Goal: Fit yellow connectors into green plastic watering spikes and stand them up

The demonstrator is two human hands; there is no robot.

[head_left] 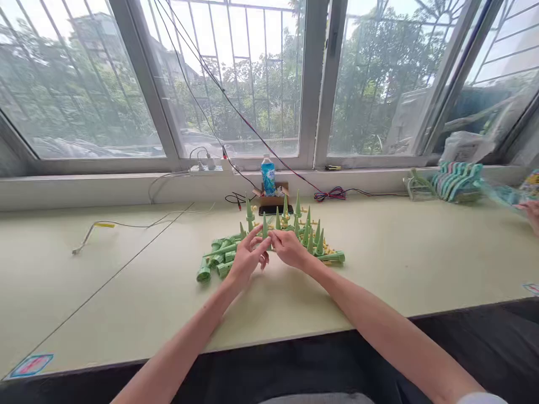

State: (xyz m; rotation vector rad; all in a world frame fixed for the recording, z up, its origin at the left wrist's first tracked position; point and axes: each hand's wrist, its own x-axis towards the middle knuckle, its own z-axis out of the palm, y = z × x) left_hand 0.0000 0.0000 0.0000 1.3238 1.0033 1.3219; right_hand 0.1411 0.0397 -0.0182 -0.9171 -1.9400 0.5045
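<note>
A green cone-shaped plastic piece [265, 225] points upward between my two hands. My left hand [249, 255] has its fingers and thumb round the lower part of this piece. My right hand [288, 248] is closed in a pinch right beside the cone's base. Whatever its fingertips hold is hidden. Behind and to the right of my hands, several similar green cones [319, 244] stand upright among small yellow parts [332, 253]. By my left hand, several green pieces [204, 273] lie in a loose pile.
A blue bottle [268, 177] stands by a small cardboard box [281, 197], with a dark phone [275, 210] in front. Coiled cable [330, 193] lies near the windowsill. At right are stacked teal hangers [457, 180] and another person's hand [531, 213]. A thin wire [90, 231] lies left.
</note>
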